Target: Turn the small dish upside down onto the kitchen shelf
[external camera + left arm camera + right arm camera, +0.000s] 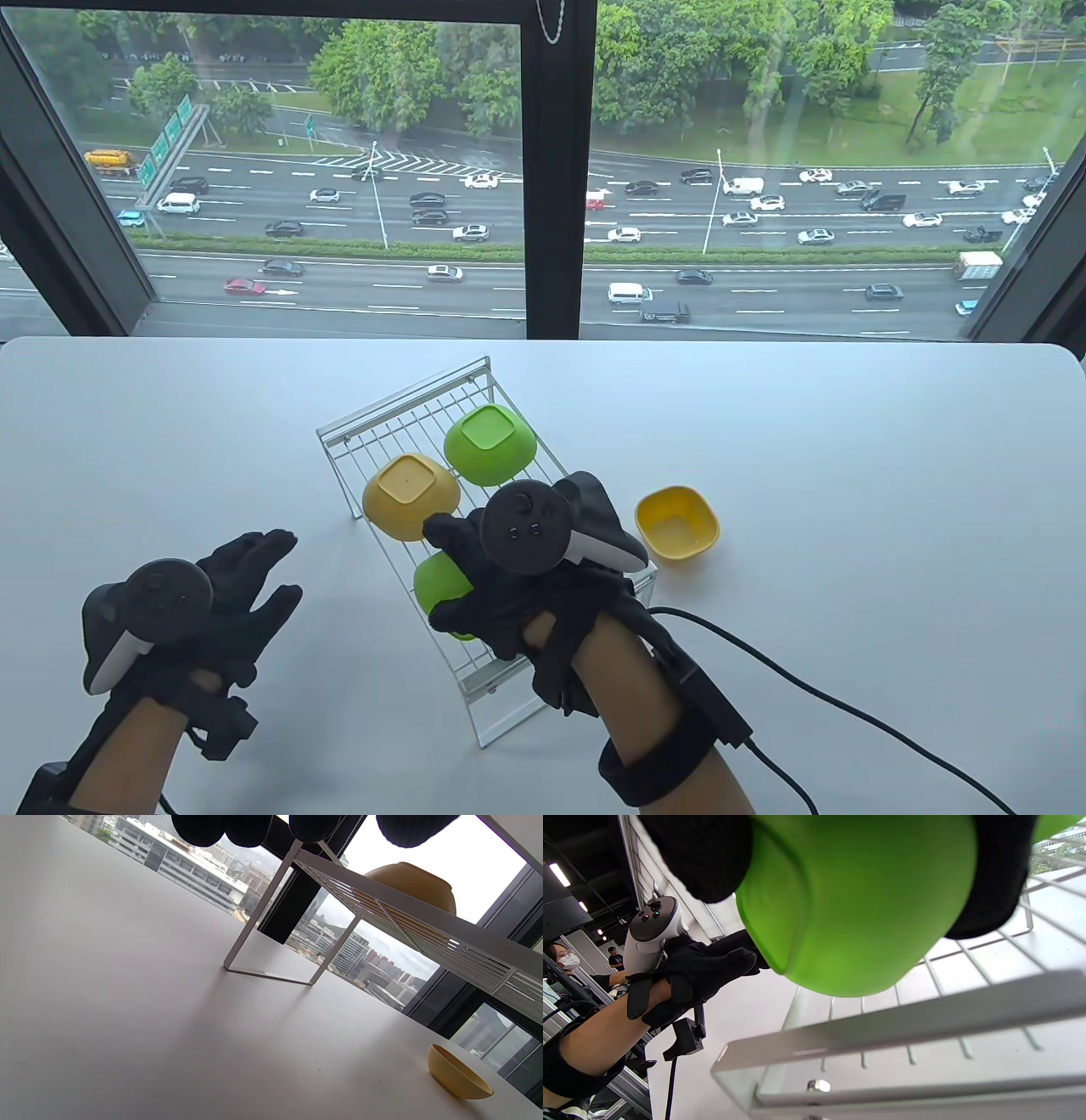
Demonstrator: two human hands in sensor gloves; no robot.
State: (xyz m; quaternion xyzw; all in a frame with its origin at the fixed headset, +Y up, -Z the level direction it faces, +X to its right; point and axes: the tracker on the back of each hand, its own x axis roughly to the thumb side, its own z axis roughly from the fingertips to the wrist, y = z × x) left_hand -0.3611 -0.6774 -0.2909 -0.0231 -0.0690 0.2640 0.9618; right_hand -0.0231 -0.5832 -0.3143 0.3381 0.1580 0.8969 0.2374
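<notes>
Over the wire shelf, a green dish is gripped by the right hand; beside it, the left hand is held flat, fingers extended, holding nothing.

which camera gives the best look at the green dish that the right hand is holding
The right wrist view: the green dish fills the frame, gripped by the right hand's fingers just above the shelf. In the table view the right hand hides most of it. The left wrist view doesn't show it.
</notes>
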